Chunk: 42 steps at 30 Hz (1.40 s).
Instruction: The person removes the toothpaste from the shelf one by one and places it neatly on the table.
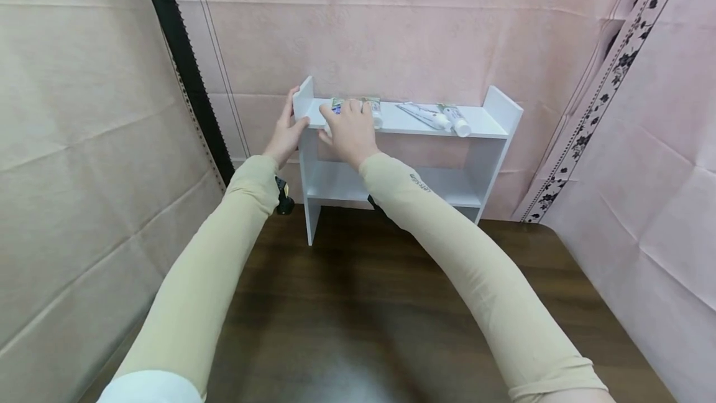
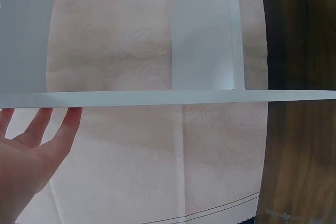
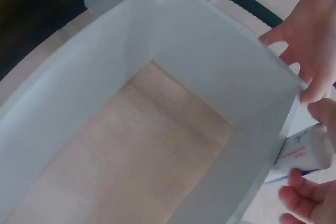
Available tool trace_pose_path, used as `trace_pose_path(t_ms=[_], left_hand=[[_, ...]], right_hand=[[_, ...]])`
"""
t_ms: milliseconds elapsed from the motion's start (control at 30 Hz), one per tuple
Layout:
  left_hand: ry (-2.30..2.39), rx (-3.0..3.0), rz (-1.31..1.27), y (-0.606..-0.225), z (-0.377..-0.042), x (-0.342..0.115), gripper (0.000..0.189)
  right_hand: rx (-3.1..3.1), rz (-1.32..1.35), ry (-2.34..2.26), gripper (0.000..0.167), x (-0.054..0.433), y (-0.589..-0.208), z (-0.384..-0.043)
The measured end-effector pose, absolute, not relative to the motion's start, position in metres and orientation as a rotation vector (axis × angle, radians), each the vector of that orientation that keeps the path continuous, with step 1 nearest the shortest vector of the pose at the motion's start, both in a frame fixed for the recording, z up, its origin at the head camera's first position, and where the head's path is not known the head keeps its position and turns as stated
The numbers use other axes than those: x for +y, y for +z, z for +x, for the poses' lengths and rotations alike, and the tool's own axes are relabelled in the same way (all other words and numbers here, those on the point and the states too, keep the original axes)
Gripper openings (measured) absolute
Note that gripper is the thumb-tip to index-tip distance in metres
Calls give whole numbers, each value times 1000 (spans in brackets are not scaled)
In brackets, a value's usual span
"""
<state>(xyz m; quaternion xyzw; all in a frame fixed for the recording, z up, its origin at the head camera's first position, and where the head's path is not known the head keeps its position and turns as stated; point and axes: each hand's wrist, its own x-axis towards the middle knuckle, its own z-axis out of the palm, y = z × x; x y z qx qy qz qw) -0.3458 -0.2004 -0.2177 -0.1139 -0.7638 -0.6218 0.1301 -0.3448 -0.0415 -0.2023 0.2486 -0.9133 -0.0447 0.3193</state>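
Observation:
A small white two-tier shelf (image 1: 391, 188) stands on a dark wooden table. My left hand (image 1: 287, 134) grips its left side panel (image 2: 157, 98) near the top, fingers along the outer face and thumb at the front edge. At the left end of the top board, my right hand (image 1: 351, 132) holds a white squeeze tube (image 3: 296, 153), thumb on one side and fingers on the other. In the head view that hand hides most of this tube. Just right of it lies another tube (image 1: 375, 115). Two more white tubes, one flat (image 1: 426, 115) and one with a round cap (image 1: 455, 120), lie further right.
The lower board (image 1: 335, 180) sits beneath the top one. The right side panel (image 1: 501, 114) rises above the top board. Pale pink cloth (image 1: 403, 42) hangs behind, with more cloth on both sides. The brown tabletop (image 1: 335, 303) stretches in front.

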Motion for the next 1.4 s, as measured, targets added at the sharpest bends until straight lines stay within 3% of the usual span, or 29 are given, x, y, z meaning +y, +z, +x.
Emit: trace_pose_path(t_ms=[367,600,967,1400], left_hand=[[-1709,-2218,-280,-232,-373,-204,67],[-1771,-2231,-262,-219,-348,-194,69],[-1761,-2303,-297,-211,-338,-193,67],[-1764,-2320,-291,-215,-342,-200,67]], right_hand=[[-2313,701,50,44,-37,-229,-335],[-2269,780,157,38,-25,-235,-323],[-2265,818,339,38,-11,-230,-284],[-2317,855,497,41,7,-262,-224]])
